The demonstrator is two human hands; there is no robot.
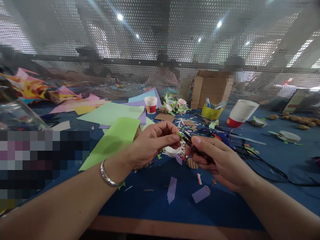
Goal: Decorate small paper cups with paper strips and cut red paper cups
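My left hand, with a silver bangle on its wrist, pinches a small green piece of paper between thumb and fingertips. Dark scissors are gripped in my right hand, their metal tip right by the green paper. Both hands hang above the middle of the table. Below them lie a white cup bottom and a round piece of corrugated cardboard, each partly hidden. Two purple paper pieces rest nearer the front edge. A bright green sheet spreads out left of my left hand.
Paper scraps litter the blue table. Stacked paper cups, a yellow holder and a single cup stand behind. A blue glue gun with black cable lies right. Upright cardboard stands before a perforated screen.
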